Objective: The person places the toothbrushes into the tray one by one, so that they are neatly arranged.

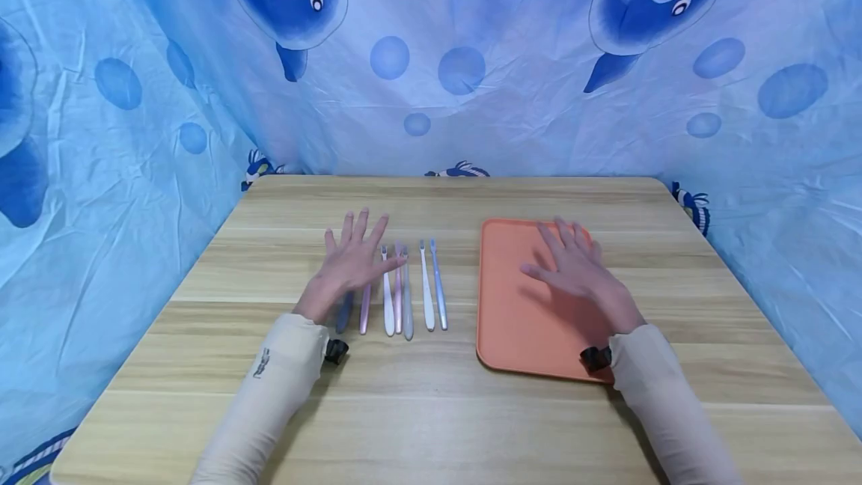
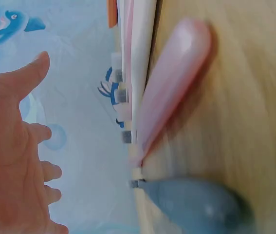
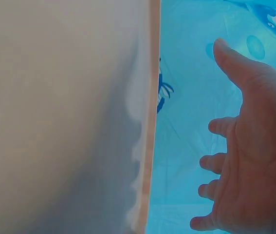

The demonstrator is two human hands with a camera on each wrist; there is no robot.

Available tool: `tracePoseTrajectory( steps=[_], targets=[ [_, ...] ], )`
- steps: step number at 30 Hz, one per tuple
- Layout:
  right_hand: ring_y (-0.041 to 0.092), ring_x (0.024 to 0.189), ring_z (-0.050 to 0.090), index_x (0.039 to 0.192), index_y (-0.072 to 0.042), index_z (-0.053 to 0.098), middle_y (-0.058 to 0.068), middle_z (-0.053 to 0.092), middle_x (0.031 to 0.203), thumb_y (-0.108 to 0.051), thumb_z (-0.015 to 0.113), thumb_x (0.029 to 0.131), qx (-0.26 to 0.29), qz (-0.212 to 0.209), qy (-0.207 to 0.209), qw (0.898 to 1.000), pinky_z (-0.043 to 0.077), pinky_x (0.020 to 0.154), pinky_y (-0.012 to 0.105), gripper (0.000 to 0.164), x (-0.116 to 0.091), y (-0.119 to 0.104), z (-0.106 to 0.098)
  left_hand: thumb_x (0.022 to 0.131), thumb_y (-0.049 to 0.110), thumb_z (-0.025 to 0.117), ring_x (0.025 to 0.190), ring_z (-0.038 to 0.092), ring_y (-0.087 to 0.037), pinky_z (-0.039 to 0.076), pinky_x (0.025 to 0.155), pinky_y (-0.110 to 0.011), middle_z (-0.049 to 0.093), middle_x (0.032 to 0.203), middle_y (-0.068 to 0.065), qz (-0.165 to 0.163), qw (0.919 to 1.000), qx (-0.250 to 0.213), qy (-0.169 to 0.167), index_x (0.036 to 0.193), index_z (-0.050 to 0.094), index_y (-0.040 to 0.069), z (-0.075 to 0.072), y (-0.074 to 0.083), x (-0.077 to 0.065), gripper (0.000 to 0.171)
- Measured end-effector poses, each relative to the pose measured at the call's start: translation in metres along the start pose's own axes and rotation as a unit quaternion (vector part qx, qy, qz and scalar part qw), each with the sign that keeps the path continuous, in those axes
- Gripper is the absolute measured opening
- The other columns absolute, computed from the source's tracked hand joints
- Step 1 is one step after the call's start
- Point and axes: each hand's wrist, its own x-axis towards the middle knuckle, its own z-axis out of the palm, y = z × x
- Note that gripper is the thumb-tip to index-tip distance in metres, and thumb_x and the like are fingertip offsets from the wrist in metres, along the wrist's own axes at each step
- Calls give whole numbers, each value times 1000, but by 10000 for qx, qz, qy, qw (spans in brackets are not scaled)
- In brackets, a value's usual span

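My left hand [image 1: 353,260] is spread flat above the left end of a row of toothbrushes, holding nothing. Partly covered by it are a dark blue toothbrush [image 1: 345,313] and a pink toothbrush [image 1: 364,313]; their handles also loom large in the left wrist view. Further right in the row lie a grey toothbrush [image 1: 408,313], a white toothbrush [image 1: 427,298] and a light blue toothbrush [image 1: 440,294], heads pointing away from me. With fingers apart, my right hand [image 1: 572,264] hovers over an orange tray [image 1: 505,305] and casts a shadow on it. Nothing lies in the visible part of the tray.
The wooden table [image 1: 417,410] carries the toothbrushes left of centre and the tray on the right. A blue dolphin-print curtain [image 1: 505,126] hangs behind the table and along both sides. Dark wrist cameras [image 1: 336,351] sit at both cuffs.
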Motion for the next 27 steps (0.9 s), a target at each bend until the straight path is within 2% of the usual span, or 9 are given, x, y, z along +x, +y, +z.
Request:
tracePoseTrajectory(
  steps=[10, 16, 22, 27],
  targets=[
    [57, 151, -7, 163, -13, 6, 26, -3, 167, -70, 48, 94, 31, 185, -145, 9997, 1, 109, 86, 99, -10, 18, -3, 95, 69, 44, 153, -14, -49, -5, 117, -81, -14, 168, -20, -219, 9997, -103, -29, 163, 1, 19, -6, -21, -5, 95],
    [60, 149, -7, 162, -11, 5, 28, -6, 166, -69, 48, 94, 202, 283, -292, 9990, 0, 108, 87, 99, -15, 26, -3, 98, 63, 45, 152, -15, -51, -5, 116, -82, -13, 167, -24, -382, 9989, -256, -121, 163, 0, 16, -9, -36, -8, 92],
    [62, 148, -4, 162, -9, 6, 29, -4, 166, -68, 47, 95, 214, 305, -429, 9984, 4, 105, 89, 98, -17, 28, -6, 95, 73, 37, 151, -10, -55, -1, 116, -82, -11, 166, -27, -527, 9980, -269, -236, 162, -3, 15, -11, -48, -11, 98],
    [62, 147, -3, 162, -7, 7, 30, -3, 165, -68, 47, 95, 147, 350, -432, 9983, 5, 107, 89, 99, -17, 27, -16, 97, 68, 41, 150, -10, -57, -1, 116, -82, -10, 165, -29, -633, 9965, -467, -297, 162, -4, 14, -11, -55, -11, 95]
  ],
)
